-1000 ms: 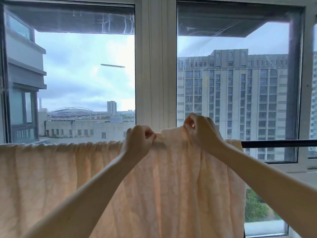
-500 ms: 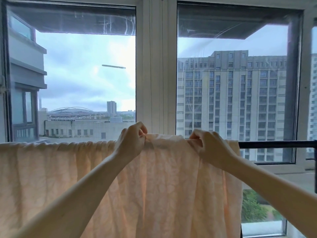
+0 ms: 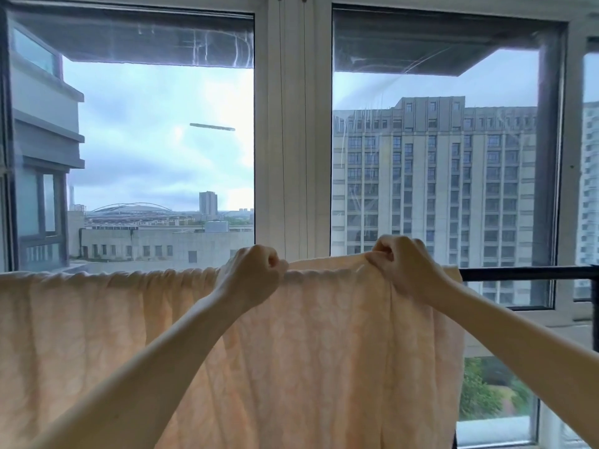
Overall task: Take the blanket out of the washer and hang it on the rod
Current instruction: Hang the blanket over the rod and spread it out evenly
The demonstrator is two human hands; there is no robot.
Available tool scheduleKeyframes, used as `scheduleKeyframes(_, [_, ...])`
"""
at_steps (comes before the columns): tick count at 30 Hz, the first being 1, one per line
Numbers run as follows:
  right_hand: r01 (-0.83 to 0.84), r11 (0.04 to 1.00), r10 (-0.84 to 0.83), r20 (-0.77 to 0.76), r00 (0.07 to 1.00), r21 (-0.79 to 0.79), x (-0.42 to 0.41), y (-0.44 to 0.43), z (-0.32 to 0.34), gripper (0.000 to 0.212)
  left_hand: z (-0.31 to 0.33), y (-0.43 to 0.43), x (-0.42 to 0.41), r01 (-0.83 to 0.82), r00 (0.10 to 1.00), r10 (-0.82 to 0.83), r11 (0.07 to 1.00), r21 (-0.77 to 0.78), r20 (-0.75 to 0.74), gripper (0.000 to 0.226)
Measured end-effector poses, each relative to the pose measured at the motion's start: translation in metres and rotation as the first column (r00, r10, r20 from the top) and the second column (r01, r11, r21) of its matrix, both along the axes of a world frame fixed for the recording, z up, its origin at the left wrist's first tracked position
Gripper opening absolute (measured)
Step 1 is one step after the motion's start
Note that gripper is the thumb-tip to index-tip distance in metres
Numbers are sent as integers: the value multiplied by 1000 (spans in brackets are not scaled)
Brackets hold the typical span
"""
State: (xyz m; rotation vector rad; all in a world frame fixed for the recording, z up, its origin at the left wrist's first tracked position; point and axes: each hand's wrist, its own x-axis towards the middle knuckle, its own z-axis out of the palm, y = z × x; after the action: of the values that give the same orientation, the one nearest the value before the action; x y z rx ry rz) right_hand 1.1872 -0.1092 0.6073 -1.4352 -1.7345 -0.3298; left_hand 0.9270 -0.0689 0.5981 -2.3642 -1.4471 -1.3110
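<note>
A pale peach blanket [image 3: 308,351] with a faint pattern hangs over a dark horizontal rod [image 3: 525,273], draped from the left edge of the view to right of centre. Bare rod shows only to the right of the cloth. My left hand [image 3: 251,273] grips the bunched top edge of the blanket near the middle. Further right, my right hand [image 3: 402,267] pinches the top edge and lifts it slightly above the rod line. The washer is not in view.
Directly behind the rod stand large windows with a white centre frame [image 3: 291,140]. A tall apartment block and low buildings lie outside. A window sill [image 3: 567,315] runs at the right, below the rod.
Both hands have shifted along the blanket's top edge and spread further apart. The raised fold under my right hand has come down closer to the rod.
</note>
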Motion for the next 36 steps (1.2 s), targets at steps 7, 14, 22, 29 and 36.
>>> scheduleKeyframes(7, [82,996,-79,93,993,-24,4,-9,-8,35,-8,-4,20,-43,996,62,963,265,-62,18])
scheduleKeyframes(14, [12,1000,-8,133,991,-25,6,-16,-7,32,-11,-25,63,203,977,-176,942,269,-121,16])
scheduleKeyframes(22, [-78,997,77,318,945,-8,46,-34,-15,30,-17,-25,97,151,988,-144,978,146,-54,31])
scheduleKeyframes(29, [-245,969,221,320,921,35,68,-28,-19,26,-6,-32,108,71,983,-74,997,27,165,9])
scheduleKeyframes(36, [-258,959,238,159,958,120,81,-18,-16,23,-3,-33,114,-39,989,38,999,4,146,13])
